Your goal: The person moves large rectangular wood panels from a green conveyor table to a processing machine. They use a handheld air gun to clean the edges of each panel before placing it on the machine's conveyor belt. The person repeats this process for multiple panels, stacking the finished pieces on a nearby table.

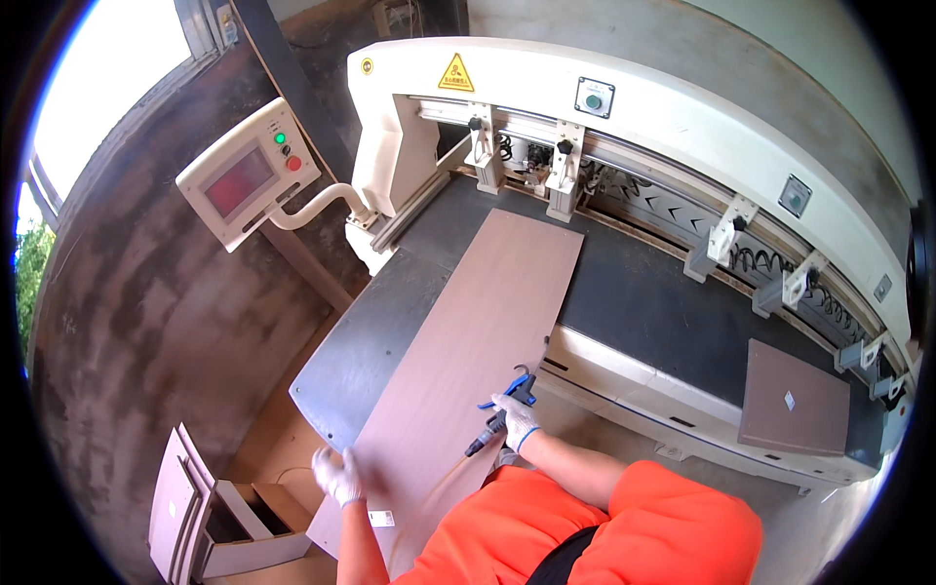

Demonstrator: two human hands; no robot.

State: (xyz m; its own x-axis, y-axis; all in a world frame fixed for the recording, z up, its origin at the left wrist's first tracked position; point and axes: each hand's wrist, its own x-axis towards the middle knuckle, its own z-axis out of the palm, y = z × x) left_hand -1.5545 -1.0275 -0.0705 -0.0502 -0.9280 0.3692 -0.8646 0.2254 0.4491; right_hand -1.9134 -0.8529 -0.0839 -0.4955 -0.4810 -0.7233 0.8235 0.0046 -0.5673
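The long board (468, 331) overhangs the dark table (643, 307), which shows on either side. Right hand (517, 421) wraps an air gun (524, 389); left hand (338, 477), loosely spread at the board's edge, nears a white label (381, 519), hold unclear.

A long, flat board and a blue and black air gun.
The pinkish-brown board (478, 322) lies flat and slanted, from the top middle of the frame down to the lower left, with a small white sticker (381, 519) near its bottom end. The air gun (521, 392) is tilted over the board's right edge, just below the middle, and its thin tan hose (434, 491) trails down.
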